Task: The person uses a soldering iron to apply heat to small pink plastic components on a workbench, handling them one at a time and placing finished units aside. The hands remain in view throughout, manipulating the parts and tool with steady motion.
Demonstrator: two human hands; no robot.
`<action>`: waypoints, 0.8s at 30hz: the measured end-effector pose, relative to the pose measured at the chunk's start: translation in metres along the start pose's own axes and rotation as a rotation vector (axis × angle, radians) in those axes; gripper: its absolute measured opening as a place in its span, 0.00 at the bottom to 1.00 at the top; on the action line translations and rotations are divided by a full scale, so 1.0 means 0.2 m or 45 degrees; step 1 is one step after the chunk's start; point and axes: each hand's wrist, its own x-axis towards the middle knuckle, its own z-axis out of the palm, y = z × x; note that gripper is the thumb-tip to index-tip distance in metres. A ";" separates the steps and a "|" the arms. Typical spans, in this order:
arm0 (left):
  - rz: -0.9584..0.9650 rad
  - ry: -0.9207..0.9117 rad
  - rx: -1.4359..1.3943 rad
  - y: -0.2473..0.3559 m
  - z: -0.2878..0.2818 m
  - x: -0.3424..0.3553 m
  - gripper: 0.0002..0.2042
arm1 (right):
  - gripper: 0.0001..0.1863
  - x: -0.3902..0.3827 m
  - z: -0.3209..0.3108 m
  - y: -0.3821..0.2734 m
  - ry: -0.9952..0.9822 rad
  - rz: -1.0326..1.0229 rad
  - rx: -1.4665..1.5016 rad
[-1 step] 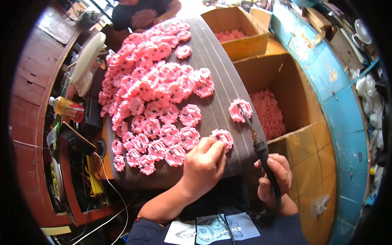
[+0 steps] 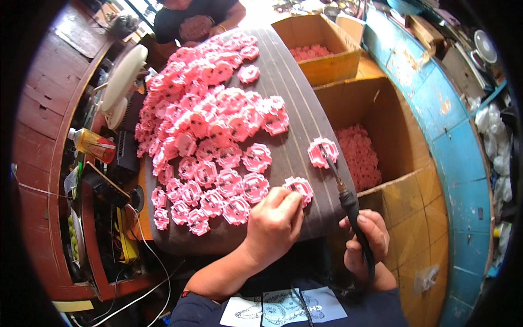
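Pink plastic parts with scalloped edges [image 2: 207, 114] cover much of a dark, pale-striped tabletop [image 2: 291, 155], heaped toward its far left corner and thinning to loose single pieces toward the near left corner. Beyond the right edge stand a large brown cardboard carton [image 2: 408, 199] and, farther off, a smaller brown cardboard carton [image 2: 329, 67], both holding more of the same pieces. Past the far edge sits another person in a dark top [image 2: 174, 27]. By the look of it, plenty is left on the tabletop; whether the boxed pieces are finished cannot be told.

The left hand [image 2: 272, 218] reaches over the near edge, palm down, wrist bent, fingers curled together against a single pink piece [image 2: 301, 188]; its fingertips are hidden, so I cannot tell whether they grip anything. The right hand [image 2: 370, 234], beyond the near right corner, grasps a black-handled soldering iron [image 2: 350, 201] between thumb and fingers, pointing it away from the body. Its thin metal tip seems to touch another pink piece [image 2: 322, 151] near the right edge.
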 end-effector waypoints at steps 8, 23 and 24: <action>-0.011 0.018 -0.018 0.01 -0.01 0.00 0.09 | 0.20 0.00 0.05 0.06 0.024 -0.017 0.036; -0.006 0.054 -0.022 0.00 0.01 -0.02 0.08 | 0.19 0.05 0.17 0.12 -0.150 0.047 -0.115; -0.008 0.057 -0.017 -0.01 0.01 -0.03 0.08 | 0.19 0.06 0.18 0.12 -0.162 0.035 -0.153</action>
